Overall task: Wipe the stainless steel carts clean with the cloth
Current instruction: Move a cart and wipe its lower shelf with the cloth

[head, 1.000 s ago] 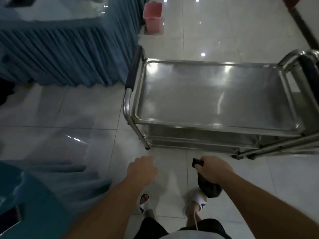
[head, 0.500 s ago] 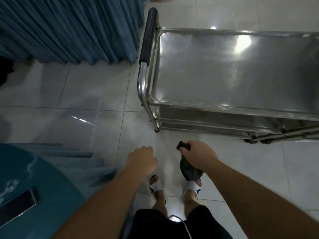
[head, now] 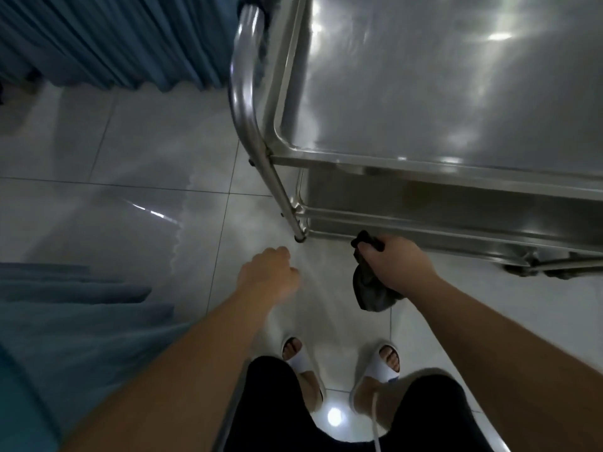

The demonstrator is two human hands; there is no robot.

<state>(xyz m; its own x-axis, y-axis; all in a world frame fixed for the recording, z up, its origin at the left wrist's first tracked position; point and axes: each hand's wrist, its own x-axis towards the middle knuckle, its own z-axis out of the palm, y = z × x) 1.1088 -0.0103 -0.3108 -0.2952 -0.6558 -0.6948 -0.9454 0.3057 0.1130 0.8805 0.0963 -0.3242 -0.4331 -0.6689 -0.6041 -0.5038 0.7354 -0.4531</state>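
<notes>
A pale tiled floor [head: 137,148] is seen from above, glossy w/ light reflections. The upper right is filled by a stainless steel cart [head: 456,93]: its flat top shelf is bare and streaked w/ glare, edged by a raised rim. A curved tubular push handle [head: 243,76] runs down the cart's left end and continues as a leg to the floor. A lower shelf is partly seen beneath the top one, in shadow.

Blue pleated fabric [head: 107,37] hangs at top left, reaching the floor just beside the handle. More blue cloth covering [head: 65,321] is spread over something at lower left; what lies under it cannot be told.

Two bare forearms are extended from the bottom edge. The right hand [head: 396,265] is clenched around a dark cloth [head: 370,288], which is bunched, w/ one end poking above the fist and the rest hanging below it. The cloth is held low, in front of the cart's lower shelf near the corner leg, not touching the top shelf. The left hand [head: 267,275] is held over the floor left of the leg, fingers curled inward, nothing grasped; apart from the cart.

At bottom centre, dark shorts [head: 359,419] and two feet in white slide sandals [head: 385,363] are seen on the tiles.
</notes>
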